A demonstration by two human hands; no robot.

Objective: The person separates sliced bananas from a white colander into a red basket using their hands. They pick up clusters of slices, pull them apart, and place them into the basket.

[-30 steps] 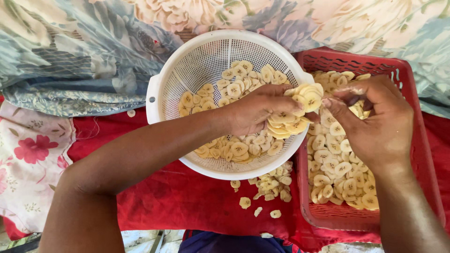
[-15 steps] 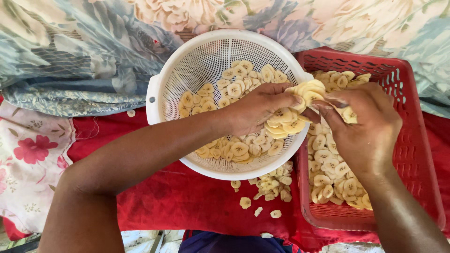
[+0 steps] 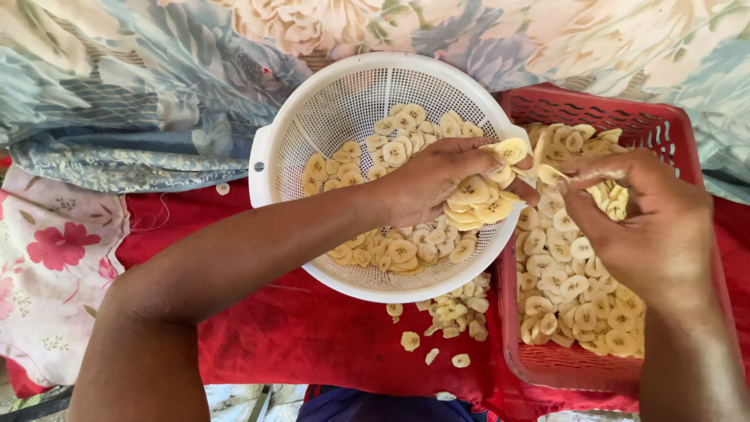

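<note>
You see pale yellow banana slices (image 3: 406, 250) in a white perforated colander (image 3: 344, 101) and in a red slotted basket (image 3: 625, 117). Both rest on a plain red cloth (image 3: 312, 328). Note the blue-grey floral fabric (image 3: 117, 94) and a white cloth with red flowers (image 3: 55, 258).

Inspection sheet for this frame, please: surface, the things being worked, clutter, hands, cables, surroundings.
Surface: red cloth spread under everything.
Job's things: white perforated colander part full of yellow banana slices; red plastic basket to its right, also holding slices.
Clutter: loose slices spilled on the cloth below the colander.
Hands: left hand holds a stack of slices over the colander rim; right hand pinches a slice beside it, over the basket.
Cables: nothing seen.
Surroundings: floral fabric behind and at left.
</note>
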